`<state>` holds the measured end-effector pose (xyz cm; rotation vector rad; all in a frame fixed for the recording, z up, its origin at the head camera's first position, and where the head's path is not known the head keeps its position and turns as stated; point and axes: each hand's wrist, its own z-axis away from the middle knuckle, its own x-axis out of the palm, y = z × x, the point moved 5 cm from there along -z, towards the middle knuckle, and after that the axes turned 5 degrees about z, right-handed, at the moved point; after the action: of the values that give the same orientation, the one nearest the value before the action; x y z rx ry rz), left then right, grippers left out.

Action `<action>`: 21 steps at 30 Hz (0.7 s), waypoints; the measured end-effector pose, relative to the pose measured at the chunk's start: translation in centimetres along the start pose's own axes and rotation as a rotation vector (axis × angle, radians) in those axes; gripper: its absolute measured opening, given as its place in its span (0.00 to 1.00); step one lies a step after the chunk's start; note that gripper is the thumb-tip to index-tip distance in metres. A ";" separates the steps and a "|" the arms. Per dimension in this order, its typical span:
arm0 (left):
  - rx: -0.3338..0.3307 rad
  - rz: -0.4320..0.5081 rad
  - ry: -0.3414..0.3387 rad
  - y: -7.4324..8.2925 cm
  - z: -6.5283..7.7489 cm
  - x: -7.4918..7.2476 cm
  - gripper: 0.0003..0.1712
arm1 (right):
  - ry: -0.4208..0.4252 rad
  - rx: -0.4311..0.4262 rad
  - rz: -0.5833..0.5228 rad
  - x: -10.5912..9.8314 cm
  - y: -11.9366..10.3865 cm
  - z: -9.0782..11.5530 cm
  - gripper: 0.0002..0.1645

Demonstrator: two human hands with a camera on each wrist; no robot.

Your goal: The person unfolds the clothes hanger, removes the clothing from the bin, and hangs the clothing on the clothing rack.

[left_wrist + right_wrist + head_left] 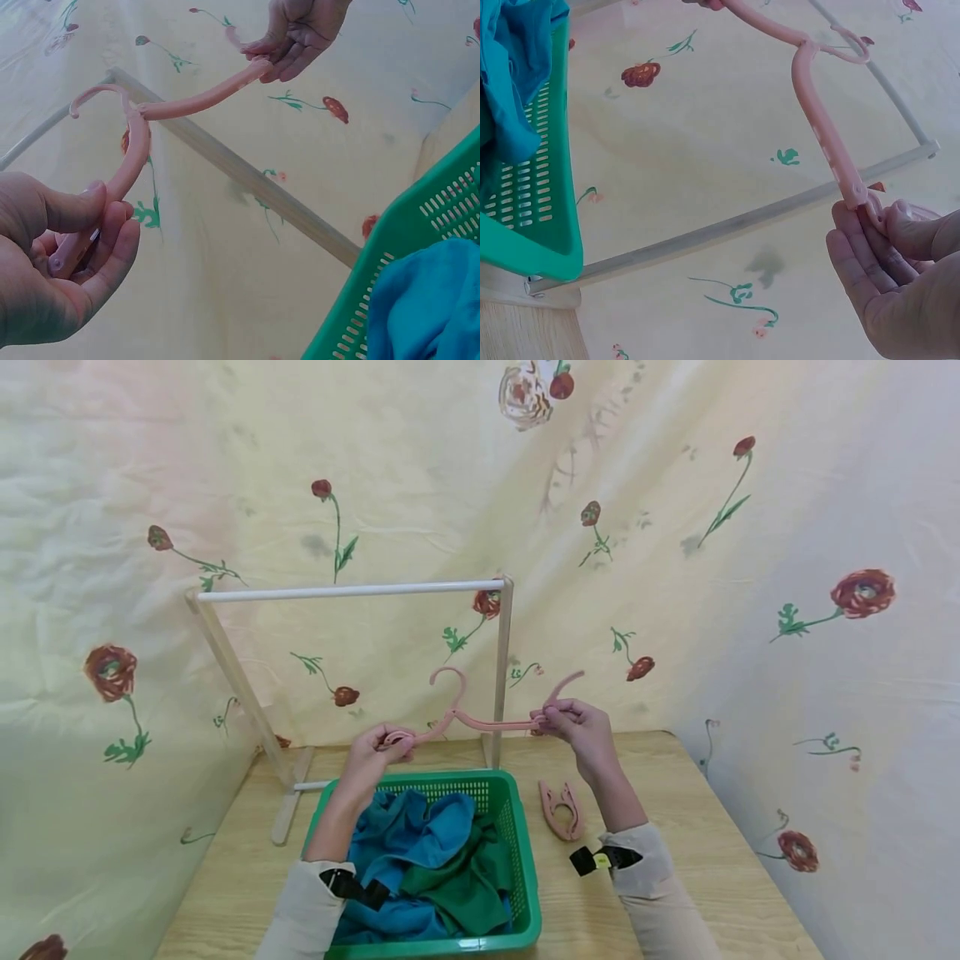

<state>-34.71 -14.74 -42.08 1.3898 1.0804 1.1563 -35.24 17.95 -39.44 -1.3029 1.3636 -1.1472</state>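
Observation:
A pink folding clothes hanger [495, 725] is held up between both hands above the back of a green basket, its hook pointing up. My left hand [375, 756] pinches the hanger's left end between thumb and fingers; the left wrist view shows the left hand [67, 255] around that end. My right hand [581, 731] pinches the other arm at its joint, where an end piece sticks up at an angle. In the right wrist view the right hand [907, 277] has its thumb on this joint. A second pink hanger [562, 811], folded up, lies on the table right of the basket.
The green basket [527, 868] holds blue cloth [420, 831] and green cloth [476, 872]. Behind it stands a wooden rack with a white bar [352, 590] across the top. A flowered curtain [420, 468] surrounds the wood-grain table [675, 827].

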 end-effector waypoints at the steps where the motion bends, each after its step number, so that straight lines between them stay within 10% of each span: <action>1: 0.005 0.004 0.001 0.1 0.0 0.0 0.13 | 0.001 0.006 0.002 -0.1 0.0 0.0 0.14; 21: 0.042 0.072 0.034 0.8 -0.1 -0.2 0.12 | -0.043 0.135 -0.196 -0.1 1.3 0.3 0.09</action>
<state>-34.83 -15.02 -41.28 1.4568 1.0915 1.2196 -35.19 18.10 -40.81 -1.3773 1.1262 -1.3120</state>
